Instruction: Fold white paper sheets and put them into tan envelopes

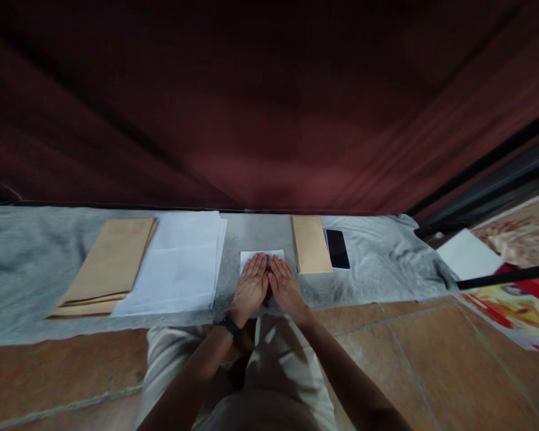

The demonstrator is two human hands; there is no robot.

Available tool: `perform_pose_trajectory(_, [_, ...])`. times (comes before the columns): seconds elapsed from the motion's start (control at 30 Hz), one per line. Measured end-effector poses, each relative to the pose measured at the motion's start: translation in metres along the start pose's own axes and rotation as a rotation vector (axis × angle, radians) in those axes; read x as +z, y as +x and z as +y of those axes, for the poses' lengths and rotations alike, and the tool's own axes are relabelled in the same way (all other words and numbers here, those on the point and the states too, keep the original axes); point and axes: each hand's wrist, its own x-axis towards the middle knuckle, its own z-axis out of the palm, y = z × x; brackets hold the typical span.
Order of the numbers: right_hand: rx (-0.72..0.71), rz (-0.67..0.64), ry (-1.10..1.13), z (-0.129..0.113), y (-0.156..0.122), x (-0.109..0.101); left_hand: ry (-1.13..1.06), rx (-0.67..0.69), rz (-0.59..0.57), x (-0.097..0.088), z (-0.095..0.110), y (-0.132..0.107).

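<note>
Under the left grip (250, 284) and right grip (285, 285), a white paper (245, 258) is being partly covered, seemingly pressed; both are being held flat, clamped on nothing. Ideally, pressure should be being spread evenly, without sideways drag.

No legible text or numbers.

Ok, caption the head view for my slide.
Left hand and right hand flat on a small white sheet, between larger white sheets and a brown stack.
</note>
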Motion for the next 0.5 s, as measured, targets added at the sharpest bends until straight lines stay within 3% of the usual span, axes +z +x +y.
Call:
perform_pose_trajectory(0.2, [0.026, 0.006, -0.094, 0.009, 0.01, 0.014, 0.046, -0.028, 0.042, 0.008, -0.015, 0.004])
perform_pose_trajectory(0.5, [0.129, 0.099, -0.184, 0.015, 0.004, 0.023, -0.074, -0.226, 0.13, 0.007, -0.025, -0.009])
